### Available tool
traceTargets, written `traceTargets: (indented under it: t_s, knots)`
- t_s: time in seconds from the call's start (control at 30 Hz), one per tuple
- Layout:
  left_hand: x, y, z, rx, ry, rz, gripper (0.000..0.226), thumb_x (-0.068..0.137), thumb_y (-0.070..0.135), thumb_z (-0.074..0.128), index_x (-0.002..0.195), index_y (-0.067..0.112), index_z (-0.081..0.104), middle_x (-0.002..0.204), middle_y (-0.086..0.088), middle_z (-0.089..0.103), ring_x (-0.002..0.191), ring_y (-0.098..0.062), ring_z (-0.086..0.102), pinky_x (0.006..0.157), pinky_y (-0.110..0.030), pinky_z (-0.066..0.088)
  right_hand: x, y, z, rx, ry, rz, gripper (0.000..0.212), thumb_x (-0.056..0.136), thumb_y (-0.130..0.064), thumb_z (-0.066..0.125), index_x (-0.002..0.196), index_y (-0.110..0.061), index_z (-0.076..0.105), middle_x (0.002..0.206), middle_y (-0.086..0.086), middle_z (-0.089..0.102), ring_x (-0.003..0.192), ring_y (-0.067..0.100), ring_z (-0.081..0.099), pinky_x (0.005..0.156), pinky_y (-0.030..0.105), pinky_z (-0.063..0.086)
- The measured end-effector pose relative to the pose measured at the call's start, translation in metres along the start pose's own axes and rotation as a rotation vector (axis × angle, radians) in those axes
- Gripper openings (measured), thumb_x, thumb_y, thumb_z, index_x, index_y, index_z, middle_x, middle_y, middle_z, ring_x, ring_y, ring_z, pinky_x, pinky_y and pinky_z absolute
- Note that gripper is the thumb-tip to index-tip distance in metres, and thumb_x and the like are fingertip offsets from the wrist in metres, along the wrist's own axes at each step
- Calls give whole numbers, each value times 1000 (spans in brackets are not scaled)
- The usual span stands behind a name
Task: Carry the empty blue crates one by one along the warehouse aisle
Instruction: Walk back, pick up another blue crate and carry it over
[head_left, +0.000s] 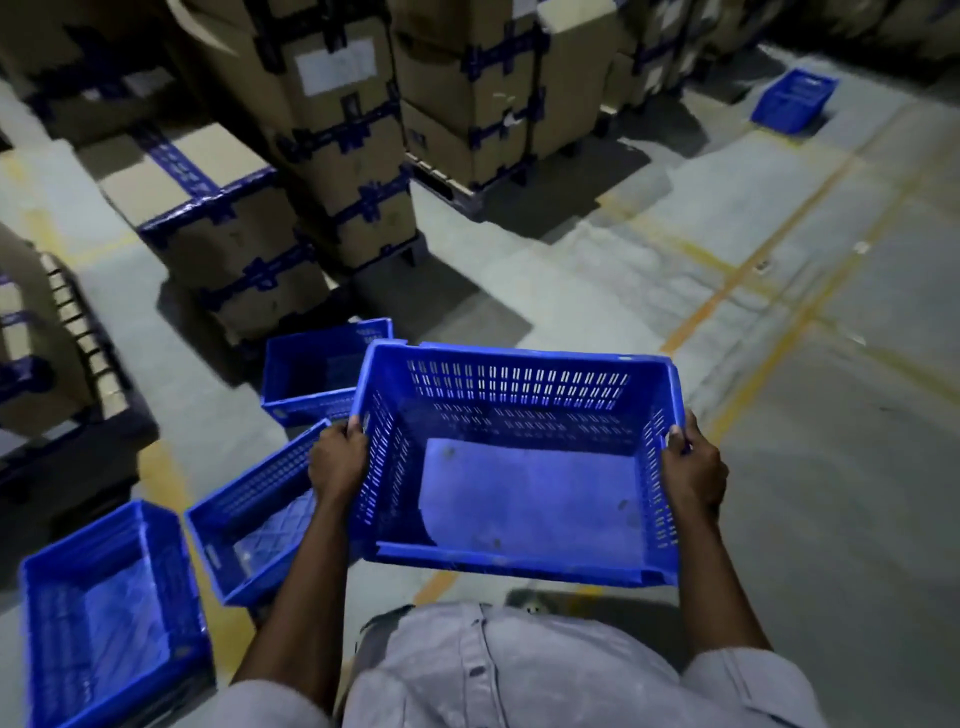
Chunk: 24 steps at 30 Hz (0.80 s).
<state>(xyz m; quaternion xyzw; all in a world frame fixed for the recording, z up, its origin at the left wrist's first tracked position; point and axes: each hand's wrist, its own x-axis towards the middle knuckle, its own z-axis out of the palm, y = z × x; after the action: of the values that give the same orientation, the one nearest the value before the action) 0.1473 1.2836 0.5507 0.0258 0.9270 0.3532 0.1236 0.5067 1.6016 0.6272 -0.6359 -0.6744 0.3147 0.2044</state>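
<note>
Blue crate (519, 467) held up off the floor in front of the person's torso, open top facing the camera, empty apart from a flat sheet lying on its bottom. Left hand (337, 460) grips the crate's left rim, fingers curled over the edge, forearm running straight up from lower frame. Right hand (693, 467) grips the right rim the same way, thumb on top of the edge, forearm angled in from lower right. Both arms bare to the rolled grey sleeves, elbows bent, crate level between them.

Three more blue crates sit on the floor to the left: one (322, 371) just behind the held crate, one (254, 514) beside the left forearm, one (109, 613) near the bottom-left corner. Another blue crate (792, 101) lies far off, upper right. Stacked cardboard boxes (332, 130) with blue strapping stand behind. Grey floor (805, 415) has yellow lines.
</note>
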Motion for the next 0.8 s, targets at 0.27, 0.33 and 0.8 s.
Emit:
traceTargets:
  t_s: [0.27, 0.33, 0.8]
  knots:
    - [72, 103, 62, 57, -99, 150, 56, 114, 58, 41, 114, 14, 76, 111, -23, 79, 104, -46, 73, 92, -55, 58, 61, -16, 1, -10, 124, 140, 49, 116, -37, 45, 165, -34, 45, 139, 21, 69, 120, 47, 66, 97, 51, 54]
    - [96, 129, 81, 67, -121, 206, 52, 115, 53, 43, 110, 13, 76, 111, -25, 78, 104, -46, 73, 90, -54, 58, 83, -21, 8, -14, 149, 164, 49, 116, -37, 46, 164, -34, 46, 140, 22, 69, 121, 48, 66, 98, 53, 54]
    - [294, 354, 206, 13, -286, 290, 60, 105, 72, 46, 130, 29, 79, 120, -15, 82, 111, -42, 77, 96, -52, 62, 263, -112, 69, 50, 382, 357, 47, 114, -38, 50, 161, -37, 51, 136, 24, 71, 119, 51, 65, 100, 53, 53]
